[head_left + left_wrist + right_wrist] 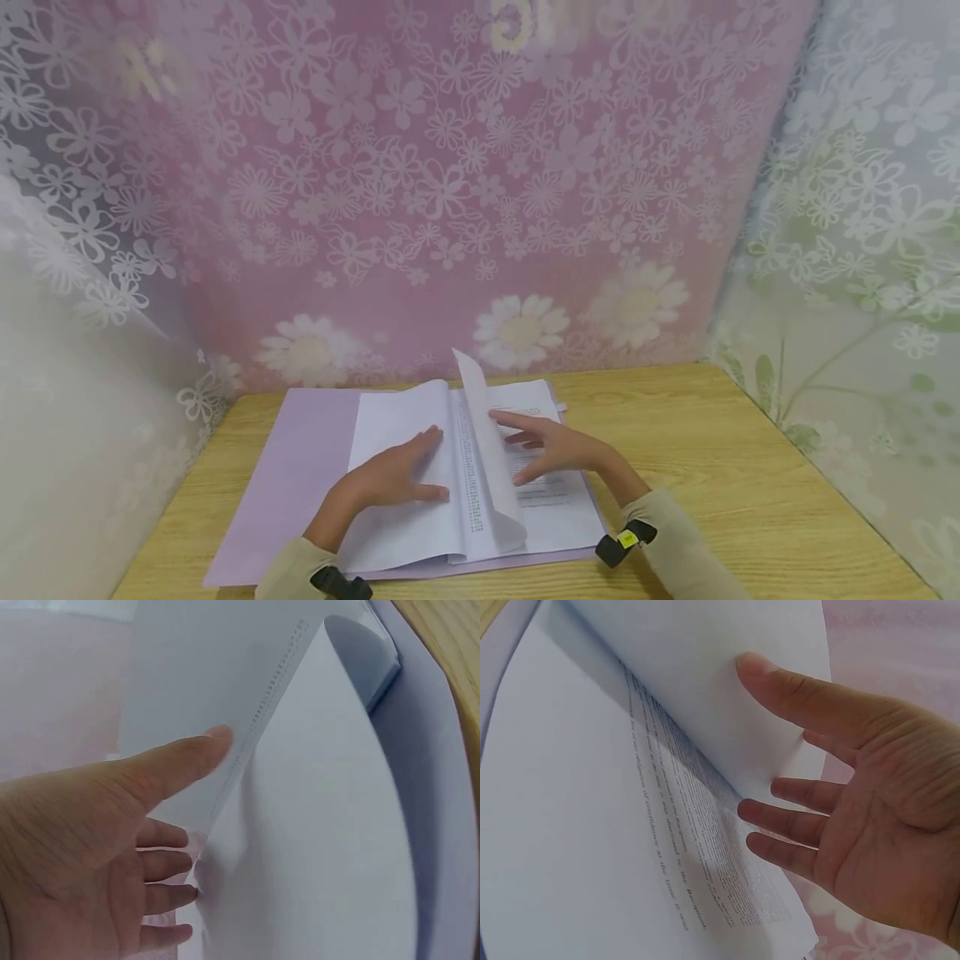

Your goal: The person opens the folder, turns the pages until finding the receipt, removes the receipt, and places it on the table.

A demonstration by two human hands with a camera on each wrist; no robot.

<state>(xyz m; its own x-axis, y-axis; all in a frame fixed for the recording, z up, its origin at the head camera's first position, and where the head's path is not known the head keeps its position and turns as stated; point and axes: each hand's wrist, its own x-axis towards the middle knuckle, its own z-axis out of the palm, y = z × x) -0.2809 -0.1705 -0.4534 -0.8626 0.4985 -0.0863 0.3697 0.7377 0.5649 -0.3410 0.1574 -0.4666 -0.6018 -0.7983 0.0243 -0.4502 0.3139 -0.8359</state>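
Observation:
A lilac folder (288,475) lies spread on the table, with white sheets on both sides. Between them one sheet (487,467) stands raised and curved, its lower corner curling. Over the left-hand pages (397,408), my left hand (382,479) is spread, thumb toward the fold. My right hand (562,446) is at the right of the raised sheet, fingertips close against its face, fingers extended. In the right wrist view the thumb (802,694) overlaps the raised sheet, and a printed page (562,795) lies beneath. The left wrist view shows the left fingers extended, gripping nothing.
The folder sits on a light wood-grain table (675,442), near its front edge. Behind rises a pink flowered curtain (420,217), with pale flowered panels at either side. Each wrist wears a black strap (626,542). A small white tab pokes out at the folder's right.

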